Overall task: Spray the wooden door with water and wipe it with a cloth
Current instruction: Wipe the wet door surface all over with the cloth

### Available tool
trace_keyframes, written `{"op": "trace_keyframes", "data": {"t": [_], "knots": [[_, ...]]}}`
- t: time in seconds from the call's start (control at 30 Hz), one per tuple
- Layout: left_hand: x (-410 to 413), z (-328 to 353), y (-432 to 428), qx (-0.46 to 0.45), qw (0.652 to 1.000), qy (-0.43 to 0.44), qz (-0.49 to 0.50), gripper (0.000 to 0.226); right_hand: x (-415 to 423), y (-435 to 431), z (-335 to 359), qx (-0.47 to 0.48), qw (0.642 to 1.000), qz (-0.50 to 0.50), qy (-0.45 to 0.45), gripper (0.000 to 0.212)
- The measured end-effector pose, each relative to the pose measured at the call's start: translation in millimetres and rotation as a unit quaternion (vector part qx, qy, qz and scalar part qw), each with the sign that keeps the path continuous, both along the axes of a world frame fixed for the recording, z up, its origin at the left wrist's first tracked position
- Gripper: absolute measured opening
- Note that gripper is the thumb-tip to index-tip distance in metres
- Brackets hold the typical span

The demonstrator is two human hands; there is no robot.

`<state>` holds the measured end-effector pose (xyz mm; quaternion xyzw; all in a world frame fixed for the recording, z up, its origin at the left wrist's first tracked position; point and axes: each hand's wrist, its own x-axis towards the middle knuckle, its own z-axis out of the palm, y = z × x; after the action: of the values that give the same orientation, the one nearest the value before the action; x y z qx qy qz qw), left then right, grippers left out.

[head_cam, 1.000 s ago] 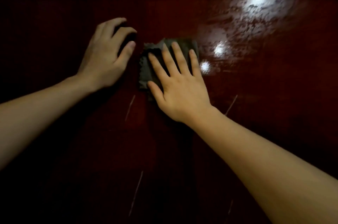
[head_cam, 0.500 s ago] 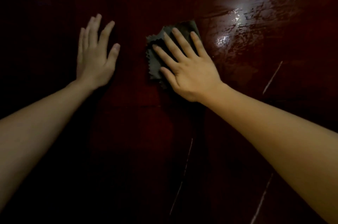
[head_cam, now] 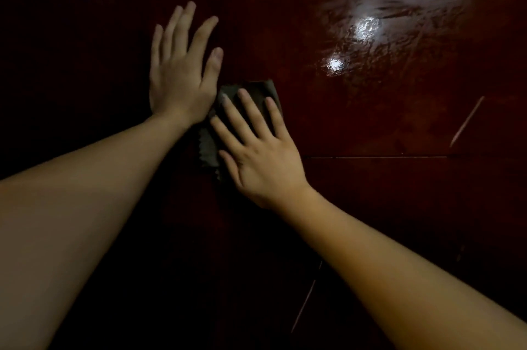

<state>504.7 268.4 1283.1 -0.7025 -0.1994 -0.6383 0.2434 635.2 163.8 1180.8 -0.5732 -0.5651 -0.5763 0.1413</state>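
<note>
The dark red wooden door point(head_cam: 385, 192) fills the head view. A small grey cloth point(head_cam: 209, 147) with a zigzag edge lies flat against it near the centre. My right hand point(head_cam: 256, 150) presses the cloth to the door with straight, spread fingers. My left hand point(head_cam: 179, 72) rests flat on the door just up and left of the cloth, fingers straight; its heel touches or overlaps the cloth's upper left corner. Most of the cloth is hidden under my right hand.
Wet streaks and bright light reflections point(head_cam: 368, 27) glisten on the door at the upper right. A thin horizontal seam point(head_cam: 370, 157) runs right of my right hand. Light scratch lines point(head_cam: 467, 121) mark the panel. The left side is in deep shadow.
My right hand has slid the cloth down and left on the door. My left hand, curled a second ago, is now flat and sits right beside the cloth.
</note>
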Motion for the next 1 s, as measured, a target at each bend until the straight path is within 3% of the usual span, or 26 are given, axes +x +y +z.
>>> {"op": "trace_keyframes", "data": {"t": [0.13,0.27,0.4,0.47,0.6,0.67,0.77,1.0], "knots": [[2,3,0,-0.005,1.000,-0.011,-0.021,0.056,23,-17,2,0.020,1.000,-0.019,0.009,0.062],[3,1,1,-0.022,0.998,-0.019,-0.050,0.057,69,-55,11,0.074,0.993,-0.064,0.072,0.060],[4,5,-4,-0.068,0.983,-0.058,-0.159,0.059,73,-62,15,0.102,0.980,-0.080,0.149,0.061],[4,9,-13,-0.105,0.967,-0.082,-0.218,0.055,50,-44,11,0.101,0.984,-0.066,0.132,0.062],[-3,36,-38,-0.211,0.905,-0.197,-0.314,0.044,-12,10,-2,0.009,1.000,0.002,0.002,0.063],[-7,47,-41,-0.223,0.911,-0.196,-0.286,0.048,-42,33,-7,-0.039,0.998,0.013,-0.046,0.061],[-4,43,-39,-0.184,0.954,-0.144,-0.187,0.048,-49,44,0,-0.050,0.996,0.009,-0.069,0.056],[23,20,-32,-0.119,0.982,-0.104,-0.107,0.046,57,-43,29,0.067,0.996,-0.048,0.043,0.061]]}}
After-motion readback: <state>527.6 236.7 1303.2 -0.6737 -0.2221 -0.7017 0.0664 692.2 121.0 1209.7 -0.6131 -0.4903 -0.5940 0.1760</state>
